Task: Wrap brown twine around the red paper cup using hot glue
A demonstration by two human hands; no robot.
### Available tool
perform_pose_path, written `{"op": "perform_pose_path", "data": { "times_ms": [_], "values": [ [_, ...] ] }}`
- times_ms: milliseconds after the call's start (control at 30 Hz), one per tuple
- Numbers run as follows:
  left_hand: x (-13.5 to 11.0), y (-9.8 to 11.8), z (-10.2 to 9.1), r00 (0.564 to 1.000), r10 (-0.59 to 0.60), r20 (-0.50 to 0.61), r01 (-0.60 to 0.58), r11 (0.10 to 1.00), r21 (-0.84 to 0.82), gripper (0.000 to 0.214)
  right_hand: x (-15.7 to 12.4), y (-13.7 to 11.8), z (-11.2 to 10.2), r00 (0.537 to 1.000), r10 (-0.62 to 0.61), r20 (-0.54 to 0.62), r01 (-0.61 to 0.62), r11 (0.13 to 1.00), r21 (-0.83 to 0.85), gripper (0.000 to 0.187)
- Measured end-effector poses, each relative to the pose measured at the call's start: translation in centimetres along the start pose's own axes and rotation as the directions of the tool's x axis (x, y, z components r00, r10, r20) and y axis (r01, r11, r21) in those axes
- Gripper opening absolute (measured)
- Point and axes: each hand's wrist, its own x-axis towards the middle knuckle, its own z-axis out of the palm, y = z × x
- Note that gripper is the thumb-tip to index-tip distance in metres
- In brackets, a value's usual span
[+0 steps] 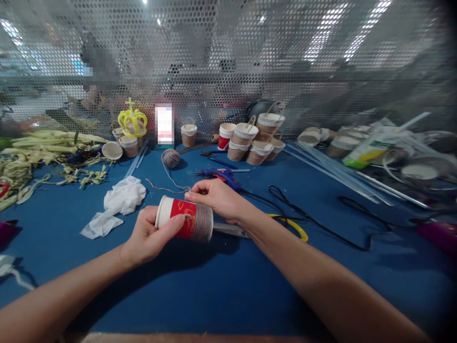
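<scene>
My left hand grips a red and white paper cup lying on its side above the blue table. The cup's right part is wrapped in brown twine. My right hand sits over the cup's top, fingers pinched on the twine strand. That strand runs back to a ball of twine farther up the table. Scissors with yellow handles lie just behind my right wrist.
A blue glue gun and black cords lie behind my hands. Twine-wrapped cups stand at the back by a perforated screen. White cloth lies at left, green leaf strips far left, glue sticks right.
</scene>
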Motion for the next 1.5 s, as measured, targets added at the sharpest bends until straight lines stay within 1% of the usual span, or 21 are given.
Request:
{"op": "perform_pose_path", "data": {
  "times_ms": [100, 233, 333, 400, 467, 533, 600, 667, 767, 833, 900, 933, 1000, 1067, 1100, 1167, 1233, 1333, 1400, 1433, 1500],
  "values": [
    [0.0, 0.0, 0.2, 1.000, -0.031, 0.001, 0.031, 0.998, -0.056, 0.025, -0.1, 0.0, 0.2, 1.000, 0.009, -0.004, -0.009, 1.000, -0.015, 0.020],
    [0.3, 0.2, 0.5, 0.994, -0.111, -0.007, 0.108, 0.977, -0.185, 0.023, 0.1, 0.0, 0.3, 0.999, 0.032, -0.022, -0.033, 0.998, -0.049, 0.017],
    [0.6, 0.5, 0.6, 0.988, -0.154, -0.021, 0.142, 0.947, -0.288, 0.021, 0.4, -0.2, -0.4, 0.994, 0.047, -0.100, -0.058, 0.993, -0.105, 0.019],
    [0.9, 0.6, 0.6, 0.990, -0.132, -0.052, 0.110, 0.947, -0.301, 0.021, 0.3, -0.8, -1.1, 0.985, 0.038, -0.167, -0.061, 0.989, -0.134, 0.024],
    [1.1, 0.6, 0.5, 0.994, -0.061, -0.096, 0.038, 0.973, -0.228, 0.021, -0.2, -1.7, -1.6, 0.981, 0.037, -0.188, -0.058, 0.992, -0.111, 0.033],
    [1.2, 0.5, 0.3, 0.992, 0.024, -0.124, -0.035, 0.996, -0.084, 0.022, -1.1, -2.7, -1.7, 0.991, 0.042, -0.129, -0.046, 0.998, -0.030, 0.041],
    [1.4, 0.5, 0.1, 0.989, 0.088, -0.115, -0.082, 0.995, 0.063, 0.023, -2.0, -3.3, -1.4, 0.998, 0.025, -0.058, -0.024, 1.000, 0.004, 0.041],
    [1.5, 0.5, -0.2, 0.989, 0.136, -0.056, -0.125, 0.978, 0.168, 0.021, -2.7, -3.2, -0.9, 0.997, -0.018, -0.074, 0.015, 0.999, -0.044, 0.032],
    [1.9, 0.5, -0.5, 0.986, 0.155, 0.068, -0.166, 0.961, 0.223, 0.015, -3.4, -2.4, -0.1, 0.979, -0.098, -0.181, 0.079, 0.991, -0.106, 0.025],
    [2.1, 0.5, -0.6, 0.990, 0.066, 0.122, -0.083, 0.986, 0.143, 0.016, -3.8, -1.8, 0.3, 0.966, -0.138, -0.219, 0.115, 0.987, -0.114, 0.024],
    [2.5, 0.6, -0.7, 0.987, -0.078, 0.139, 0.087, 0.995, -0.058, 0.023, -4.3, -1.6, 0.7, 0.955, -0.185, -0.232, 0.151, 0.976, -0.157, 0.022],
    [2.7, 0.7, -0.7, 0.978, -0.152, 0.145, 0.177, 0.968, -0.178, 0.028, -4.5, -1.5, 0.9, 0.946, -0.223, -0.234, 0.179, 0.964, -0.197, 0.022],
    [3.0, 1.0, -0.9, 0.944, -0.283, 0.168, 0.327, 0.869, -0.373, 0.036, -4.8, -1.4, 1.2, 0.921, -0.324, -0.218, 0.254, 0.921, -0.296, 0.023],
    [3.3, 1.2, -1.0, 0.897, -0.387, 0.214, 0.442, 0.780, -0.442, 0.038, -4.8, -1.0, 1.4, 0.890, -0.416, -0.187, 0.327, 0.868, -0.375, 0.024],
    [3.4, 1.2, -1.1, 0.880, -0.422, 0.219, 0.475, 0.758, -0.448, 0.037, -4.8, -0.8, 1.5, 0.878, -0.446, -0.172, 0.353, 0.848, -0.396, 0.024],
    [3.4, 1.0, -1.0, 0.878, -0.446, 0.173, 0.475, 0.763, -0.439, 0.033, -4.6, -0.4, 1.5, 0.871, -0.468, -0.150, 0.382, 0.836, -0.393, 0.023],
    [3.2, 0.5, -0.8, 0.902, -0.417, 0.115, 0.426, 0.807, -0.408, 0.029, -4.4, -0.2, 1.4, 0.887, -0.438, -0.147, 0.368, 0.862, -0.349, 0.023],
    [2.7, -0.2, -0.5, 0.933, -0.346, 0.101, 0.359, 0.868, -0.344, 0.029, -4.3, -0.2, 1.3, 0.929, -0.321, -0.186, 0.262, 0.923, -0.281, 0.024],
    [2.6, -0.3, -0.4, 0.942, -0.321, 0.100, 0.336, 0.886, -0.320, 0.028, -4.3, -0.2, 1.4, 0.940, -0.270, -0.211, 0.209, 0.940, -0.269, 0.024],
    [2.6, -0.3, -0.3, 0.941, -0.322, 0.107, 0.339, 0.883, -0.324, 0.028, -4.3, -0.1, 1.4, 0.937, -0.273, -0.219, 0.208, 0.938, -0.277, 0.024],
    [2.7, 0.0, -0.4, 0.925, -0.357, 0.128, 0.378, 0.850, -0.366, 0.030, -4.3, 0.2, 1.5, 0.913, -0.343, -0.219, 0.262, 0.907, -0.329, 0.024]
  ]
}}
